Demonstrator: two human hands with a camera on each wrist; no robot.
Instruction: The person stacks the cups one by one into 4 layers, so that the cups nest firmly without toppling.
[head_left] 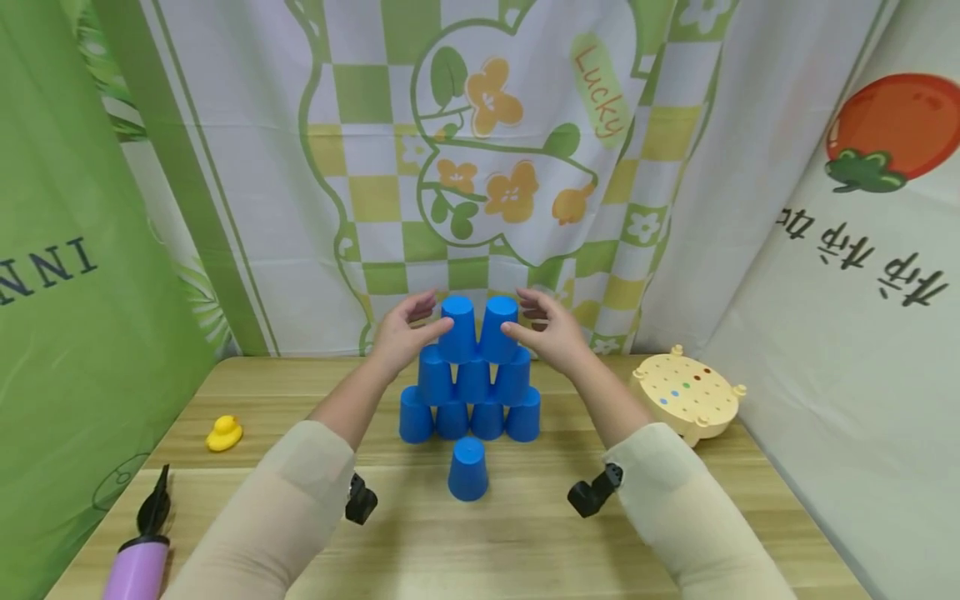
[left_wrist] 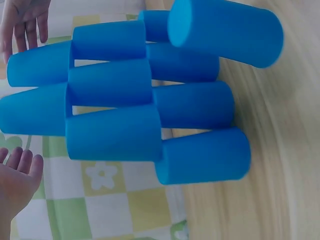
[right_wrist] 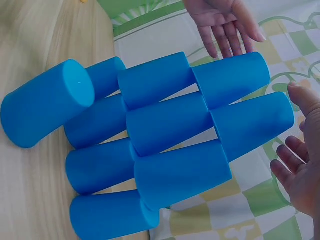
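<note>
Blue cups, upside down, form a pyramid in the head view: several in the bottom row (head_left: 452, 421), three in the middle row (head_left: 473, 382), and a left top cup (head_left: 457, 333) and right top cup (head_left: 498, 333). My left hand (head_left: 401, 335) is beside the left top cup, its thumb overlapping the cup's edge in the head view. On the other side, my right hand (head_left: 557, 337) is by the right top cup. Both hands have relaxed, spread fingers; the wrist views show gaps between them and the cups. A single blue cup (head_left: 468, 472) stands in front of the pyramid.
On the wooden table (head_left: 420, 550), a yellow rubber duck (head_left: 224, 434) sits at left, with a purple-and-black hand pump (head_left: 140, 567) nearer me. A cream round box with small knobs (head_left: 686, 396) lies at right. A patterned curtain (head_left: 510, 167) hangs behind the pyramid.
</note>
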